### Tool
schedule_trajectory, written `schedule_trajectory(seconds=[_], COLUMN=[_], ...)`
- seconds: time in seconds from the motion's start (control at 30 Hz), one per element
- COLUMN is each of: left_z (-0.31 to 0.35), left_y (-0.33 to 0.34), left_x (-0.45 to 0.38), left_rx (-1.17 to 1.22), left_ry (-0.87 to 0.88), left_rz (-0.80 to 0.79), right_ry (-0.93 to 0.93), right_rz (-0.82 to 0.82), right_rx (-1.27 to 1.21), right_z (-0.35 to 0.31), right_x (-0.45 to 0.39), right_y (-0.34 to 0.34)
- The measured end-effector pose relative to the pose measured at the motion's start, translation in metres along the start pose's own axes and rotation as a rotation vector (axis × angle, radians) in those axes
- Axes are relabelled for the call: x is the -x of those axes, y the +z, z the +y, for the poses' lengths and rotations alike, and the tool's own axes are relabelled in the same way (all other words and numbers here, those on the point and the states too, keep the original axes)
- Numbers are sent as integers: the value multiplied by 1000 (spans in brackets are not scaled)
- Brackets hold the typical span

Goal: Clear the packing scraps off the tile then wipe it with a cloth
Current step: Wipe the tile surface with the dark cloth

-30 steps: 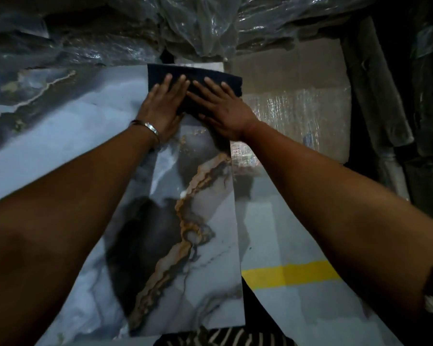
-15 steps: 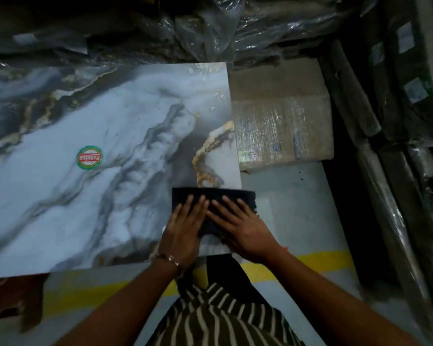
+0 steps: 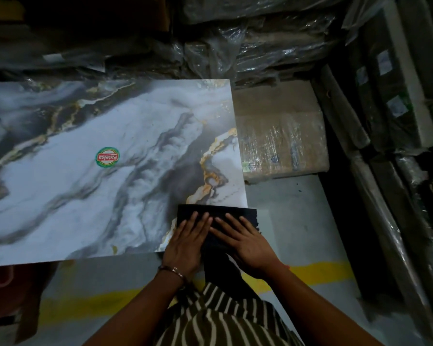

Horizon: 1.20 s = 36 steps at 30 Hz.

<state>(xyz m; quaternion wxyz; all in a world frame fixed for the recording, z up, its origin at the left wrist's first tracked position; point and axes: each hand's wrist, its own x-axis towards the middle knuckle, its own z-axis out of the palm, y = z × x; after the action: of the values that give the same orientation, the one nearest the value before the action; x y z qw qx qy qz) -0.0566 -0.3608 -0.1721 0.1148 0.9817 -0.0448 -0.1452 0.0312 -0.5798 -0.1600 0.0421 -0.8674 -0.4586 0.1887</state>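
Both hands — left hand (image 3: 185, 242) and right hand (image 3: 246, 243) — press flat, fingers straight, on the dark folded cloth (image 3: 216, 216) at the near right corner of the glossy marble-patterned tile (image 3: 110, 146). The cloth overhangs that corner — it could slip off onto the grey floor (image 3: 298, 221), smearing grit back.

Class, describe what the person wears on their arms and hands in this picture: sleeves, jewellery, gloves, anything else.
Both forearms are bare, with no sleeves in view and no gloves. The left hand has a thin metal bangle at the wrist. The right hand shows no rings; something reddish at its wrist is too small to identify. A dark garment with pale stripes covers the torso.
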Motion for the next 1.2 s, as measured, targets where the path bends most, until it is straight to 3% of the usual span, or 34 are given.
schedule_trajectory(seconds=[0.3,0.57,0.77,1.03,1.2], left_z=[-85,-197,-275,-307,-274], left_y=[-31,-108,-152,-165,-134], left_x=[-127,-296,-384,-389,-315], left_rx=[-141,-54,-7,-21,-43], left_ry=[-28,-67,-91,-79,-92], left_rz=[-1,101,122,115,156], right_ry=[-59,-109,-121,-118,-120], right_rz=[97,185,149,153,193], right_rx=[36,118,98,126,139], right_z=[78,175,206,192,147], right_x=[-136,-327,-445,-471,-412], right_y=[-33,-101,-150,-160,-124])
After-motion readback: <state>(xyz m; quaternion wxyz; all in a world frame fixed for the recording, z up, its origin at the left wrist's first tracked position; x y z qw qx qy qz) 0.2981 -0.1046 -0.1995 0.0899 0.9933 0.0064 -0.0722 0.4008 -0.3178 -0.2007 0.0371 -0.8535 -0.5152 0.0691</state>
